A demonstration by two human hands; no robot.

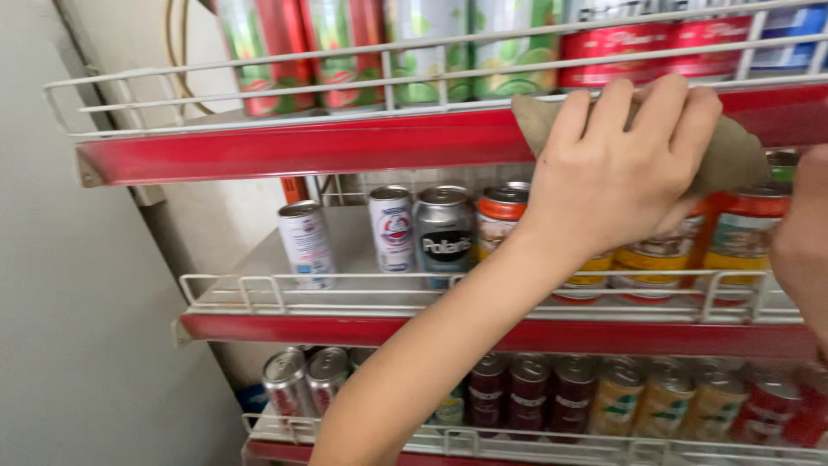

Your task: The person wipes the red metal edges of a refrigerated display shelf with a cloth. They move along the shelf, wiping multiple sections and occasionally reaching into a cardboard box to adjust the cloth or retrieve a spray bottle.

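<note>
The left hand [617, 173] has its fingers [660, 108] curled over a brown cloth [733, 155] against the top shelf's red edge [302, 147] at two o'clock, while the right hand [802, 250], cut off at three o'clock, hides its fingers.

A shop, most likely a small grocery or drinks corner. Tiered red shelves [302, 147] with white wire rails [259, 69] along the front edges, the kind used for retail display. Rows of drink cans [444, 229] lined up by sort: white, grey and orange ones on the middle shelf, dark red and tan ones on the bottom shelf [535, 393], green and red ones on top. Many of each kind, faced outward. Plain pale wall [78, 345] to the left.
</note>
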